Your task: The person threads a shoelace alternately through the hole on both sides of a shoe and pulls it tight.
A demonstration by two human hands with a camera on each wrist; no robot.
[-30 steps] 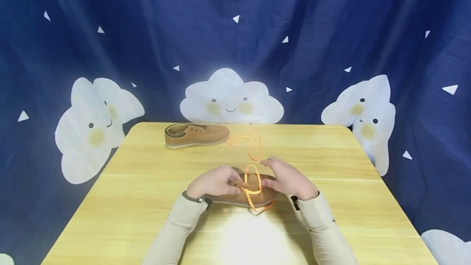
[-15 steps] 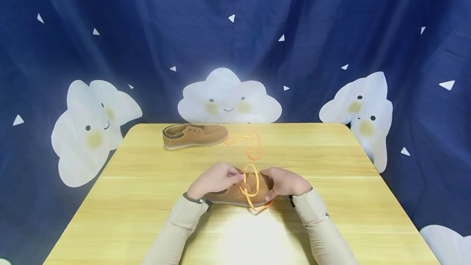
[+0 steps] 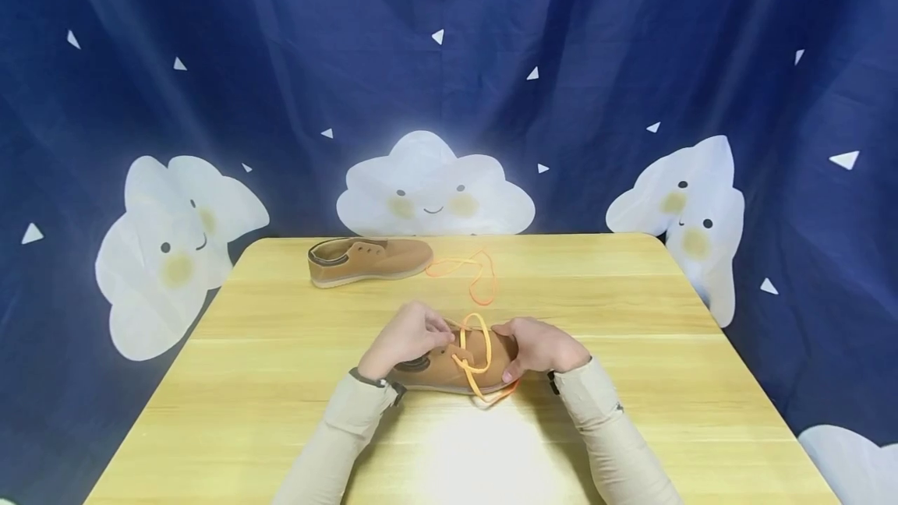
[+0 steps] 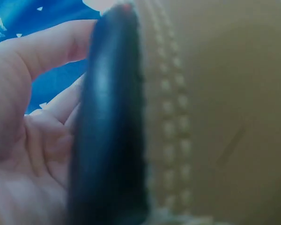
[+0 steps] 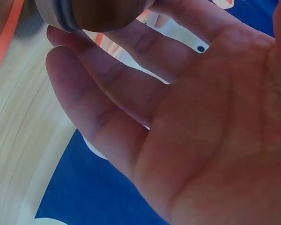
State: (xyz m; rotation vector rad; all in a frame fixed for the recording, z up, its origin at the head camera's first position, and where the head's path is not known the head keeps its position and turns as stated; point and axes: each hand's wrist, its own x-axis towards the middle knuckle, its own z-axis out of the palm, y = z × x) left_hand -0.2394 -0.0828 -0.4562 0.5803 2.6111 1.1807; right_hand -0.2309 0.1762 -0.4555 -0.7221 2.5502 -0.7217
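A brown lace-up shoe (image 3: 435, 371) lies on the table between my hands, toe to the right. An orange shoelace (image 3: 489, 349) hangs from its eyelet area, one loop standing up and the rest trailing over the near side. My left hand (image 3: 408, 337) pinches the shoe near the far eyelet flap; in the left wrist view its fingertips are hidden behind the black padded collar (image 4: 110, 117). My right hand (image 3: 549, 346) grips the toe, thumb on the near side. The right wrist view shows the toe (image 5: 110, 14) at the fingers.
A second brown shoe (image 3: 389, 259), without a lace in its eyelets, stands at the back left of the wooden table (image 3: 617, 287). Beside its toe lies another orange shoelace (image 3: 484, 299). A dark blue curtain (image 3: 435, 92) with cloud prints hangs behind.
My right hand has gone from hovering by the lace loop to gripping the toe. My left hand has shifted slightly left and up, to the far side of the eyelet flap.
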